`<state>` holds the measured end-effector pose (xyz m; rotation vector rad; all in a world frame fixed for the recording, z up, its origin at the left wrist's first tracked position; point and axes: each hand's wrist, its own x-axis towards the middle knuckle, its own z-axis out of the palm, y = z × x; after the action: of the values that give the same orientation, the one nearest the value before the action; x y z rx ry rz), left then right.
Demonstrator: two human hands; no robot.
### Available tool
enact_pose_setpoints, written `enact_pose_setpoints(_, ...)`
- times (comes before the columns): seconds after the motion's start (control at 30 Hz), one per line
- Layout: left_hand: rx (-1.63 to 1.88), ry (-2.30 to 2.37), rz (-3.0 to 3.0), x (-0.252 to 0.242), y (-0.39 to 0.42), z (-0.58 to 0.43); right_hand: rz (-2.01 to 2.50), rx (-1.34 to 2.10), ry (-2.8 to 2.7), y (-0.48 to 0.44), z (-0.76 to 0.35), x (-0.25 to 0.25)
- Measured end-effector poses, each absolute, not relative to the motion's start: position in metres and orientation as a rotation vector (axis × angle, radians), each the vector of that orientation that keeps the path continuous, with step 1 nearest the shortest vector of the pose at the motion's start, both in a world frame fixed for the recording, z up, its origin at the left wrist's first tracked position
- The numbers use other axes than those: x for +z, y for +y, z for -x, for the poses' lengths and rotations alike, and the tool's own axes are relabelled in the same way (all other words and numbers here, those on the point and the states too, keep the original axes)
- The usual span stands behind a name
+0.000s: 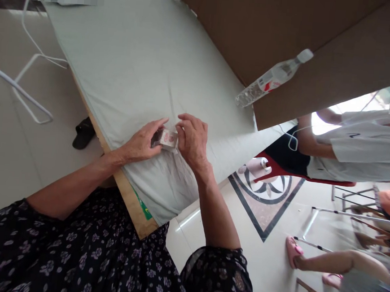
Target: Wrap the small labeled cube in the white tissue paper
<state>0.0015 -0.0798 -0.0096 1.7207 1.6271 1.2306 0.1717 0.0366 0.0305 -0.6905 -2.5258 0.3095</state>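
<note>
Currently both hands pinch one small box (167, 139) at the near edge of the cloth-covered table (134, 60). Left hand (143, 141) grips its dark end, thumb under, fingers on top. Right hand (192, 139) pinches the other end with its fingertips. Box held just above the cloth. Plastic bottle (271, 77) lies well apart, against cardboard (275, 26).

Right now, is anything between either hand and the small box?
Nothing visible. The left hand and right hand both grip the small box on the cloth-covered table; the bottle lies well away, beside the cardboard.
</note>
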Motion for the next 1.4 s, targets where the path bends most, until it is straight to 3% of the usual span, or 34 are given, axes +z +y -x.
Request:
enact_pose_setpoints(0.57,1.178,1.368,-1.463,-0.004,-0.082,0.002,0.945,0.332,-2.363,0.145,-0.141,0.015)
enact_pose_setpoints(0.77,1.247,1.259,-1.169,-0.002,-0.080,0.000,1.029,0.531,-2.043,0.093,-0.168,0.030)
enact_pose_setpoints(0.93,1.249,1.243,-1.066,0.005,-0.082,-0.001,1.205,0.682,-2.305,0.025,-0.177,0.040)
enact_pose_setpoints(1.1,1.293,1.259,-1.003,0.007,-0.082,-0.002,1.327,0.698,-2.280,0.022,-0.175,0.029)
enact_pose_setpoints(1.3,1.363,1.689,-1.228,0.004,-0.077,-0.006,1.088,1.204,-1.819,0.031,-0.194,0.022)
enact_pose_setpoints(1.4,1.380,1.850,-1.345,0.002,-0.073,-0.009,1.034,1.271,-1.746,0.027,-0.199,0.017)
